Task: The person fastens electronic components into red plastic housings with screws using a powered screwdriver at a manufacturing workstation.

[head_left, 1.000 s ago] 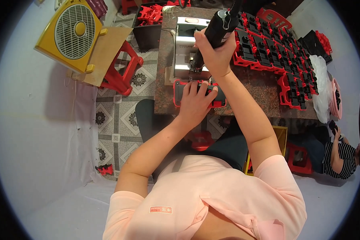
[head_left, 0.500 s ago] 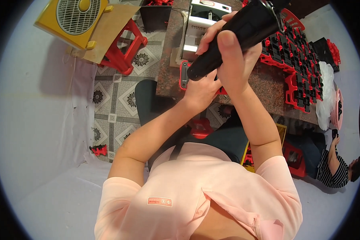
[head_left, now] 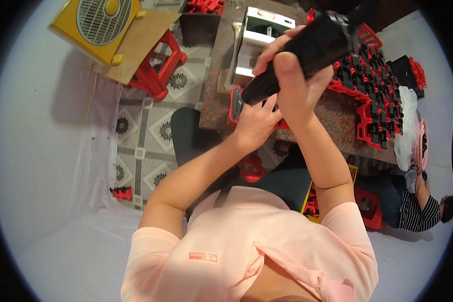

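Observation:
My right hand [head_left: 302, 80] is wrapped round the thick black body of an electric screwdriver [head_left: 319, 48], which slants across the view. The narrower end of the screwdriver is above my left hand [head_left: 259, 121], and its working tip cannot be made out. At the near edge of the table my left hand lies over a red-and-black plastic part [head_left: 235, 105], holding it with fingers partly bent. Both ends of this part show beside the hand, while its middle is covered by the hand and the tool.
A white machine [head_left: 259, 43] stands on the speckled stone table [head_left: 211, 108]. Rows of red-and-black parts [head_left: 375, 95] fill its right side, beside a clear plastic bag [head_left: 406, 131]. A yellow fan [head_left: 103, 25] sits on a red stool [head_left: 161, 70]. A person in stripes [head_left: 418, 211] sits at right.
The whole view has shifted slightly. Both of my hands keep their places on the screwdriver and the part. The seated person's arm at right now reaches farther toward the pink basket.

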Available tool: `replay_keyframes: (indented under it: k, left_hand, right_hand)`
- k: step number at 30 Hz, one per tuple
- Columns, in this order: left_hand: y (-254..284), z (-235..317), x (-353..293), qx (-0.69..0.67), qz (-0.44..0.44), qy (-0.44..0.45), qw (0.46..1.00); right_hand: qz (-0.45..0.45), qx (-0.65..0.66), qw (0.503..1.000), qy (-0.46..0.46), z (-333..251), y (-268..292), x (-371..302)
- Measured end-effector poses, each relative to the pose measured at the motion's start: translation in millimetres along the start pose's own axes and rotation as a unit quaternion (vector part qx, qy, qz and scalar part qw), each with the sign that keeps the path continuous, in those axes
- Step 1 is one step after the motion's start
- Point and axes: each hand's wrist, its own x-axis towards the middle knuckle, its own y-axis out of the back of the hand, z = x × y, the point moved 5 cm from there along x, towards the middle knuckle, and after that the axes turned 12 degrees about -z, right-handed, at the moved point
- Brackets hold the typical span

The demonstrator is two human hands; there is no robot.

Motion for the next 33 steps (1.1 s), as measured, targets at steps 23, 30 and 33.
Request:
replay_keyframes:
  k: [23, 30, 33]
  left_hand:
    - [18.2, -17.4, -6.4, -0.335, 0.004, 0.009, 0.942]
    - [19.3, -15.9, -7.7, -0.332, 0.01, 0.009, 0.943]
    - [17.5, -17.8, -8.6, -0.34, 0.007, 0.007, 0.94]
  right_hand:
    - [0.11, -0.036, 0.992, 0.045, 51.6, 43.8, -4.8]
    - [0.116, -0.034, 0.989, -0.085, 61.9, 47.8, 12.8]
    - [0.115, -0.004, 0.993, -0.028, 47.7, 44.8, 15.8]
